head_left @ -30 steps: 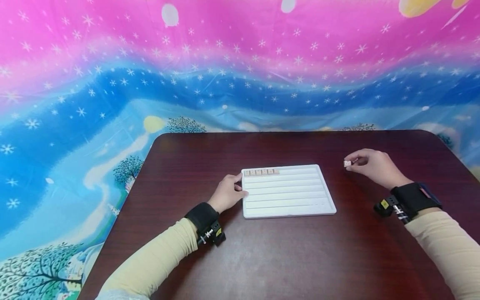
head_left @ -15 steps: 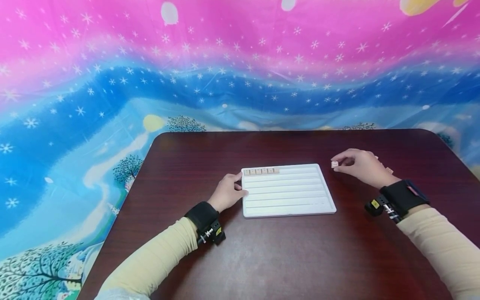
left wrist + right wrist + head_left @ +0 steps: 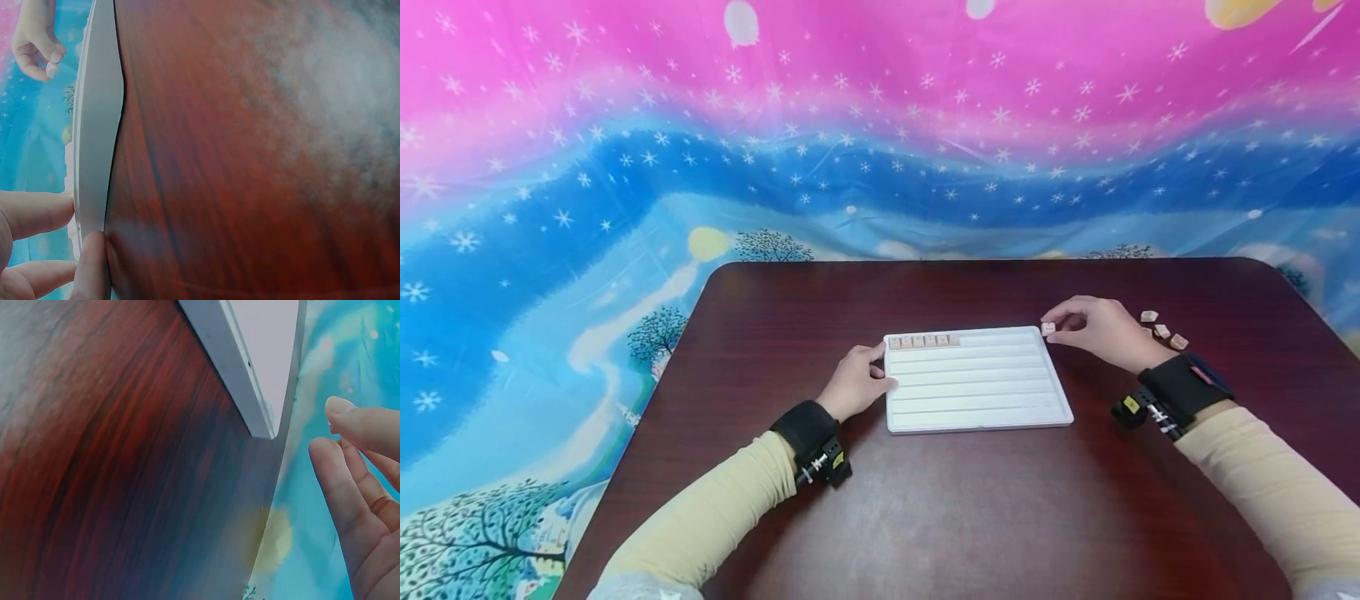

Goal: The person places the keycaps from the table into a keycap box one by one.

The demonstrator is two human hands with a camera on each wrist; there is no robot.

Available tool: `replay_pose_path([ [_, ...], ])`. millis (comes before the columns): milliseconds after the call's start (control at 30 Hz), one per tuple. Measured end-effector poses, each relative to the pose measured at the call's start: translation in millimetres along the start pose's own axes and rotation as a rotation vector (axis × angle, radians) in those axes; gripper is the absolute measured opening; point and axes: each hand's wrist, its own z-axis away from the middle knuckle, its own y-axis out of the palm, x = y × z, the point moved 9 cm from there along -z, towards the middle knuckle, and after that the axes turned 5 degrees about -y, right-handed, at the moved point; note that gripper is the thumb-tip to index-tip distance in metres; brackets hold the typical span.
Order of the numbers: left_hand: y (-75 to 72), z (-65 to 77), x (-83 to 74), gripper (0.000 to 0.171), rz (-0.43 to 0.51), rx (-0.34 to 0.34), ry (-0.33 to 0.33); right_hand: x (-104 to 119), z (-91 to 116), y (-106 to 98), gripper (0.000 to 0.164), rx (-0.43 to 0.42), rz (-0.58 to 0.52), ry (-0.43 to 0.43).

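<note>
A white ridged tray (image 3: 970,383) lies on the table, with several small beige blocks (image 3: 919,342) lined up at the left of its top row. At its left edge is my left hand (image 3: 852,385), thumb and forefinger extended and touching the rim. In the left wrist view, the thumb (image 3: 92,262) lies against the tray's side wall (image 3: 100,94). My right hand (image 3: 1097,332) pinches one small beige block (image 3: 1048,329) between thumb and fingertips, beside the tray's upper right corner. That block is mostly hidden by fingers in the right wrist view; its marking is too small to read.
Several loose beige blocks (image 3: 1162,331) lie on the table behind the right wrist, one partly covered by it. The dark wooden table (image 3: 985,517) ends at a patterned cloth backdrop (image 3: 880,167). Both wrists wear black straps with cameras.
My right hand has moved left with the pinched block, up to the tray's right edge, uncovering loose blocks behind it. The left hand and tray stay where they were.
</note>
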Motion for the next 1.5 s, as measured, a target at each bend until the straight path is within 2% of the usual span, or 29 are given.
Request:
replay_pose_path([
  [700, 1.0, -0.1, -0.1, 0.07, -0.002, -0.003, 0.003, 33.8, -25.4, 26.8, 0.017, 0.081, -0.023, -0.069],
  [1267, 0.9, 0.4, 0.3, 0.07, -0.002, -0.005, -0.004, 47.6, -37.7, 45.1, 0.019, 0.137, -0.049, -0.028],
  [1500, 0.4, -0.5, 0.9, 0.071, 0.005, -0.004, -0.002, 57.3, -46.5, 53.1, 0.019, 0.159, -0.027, -0.066],
])
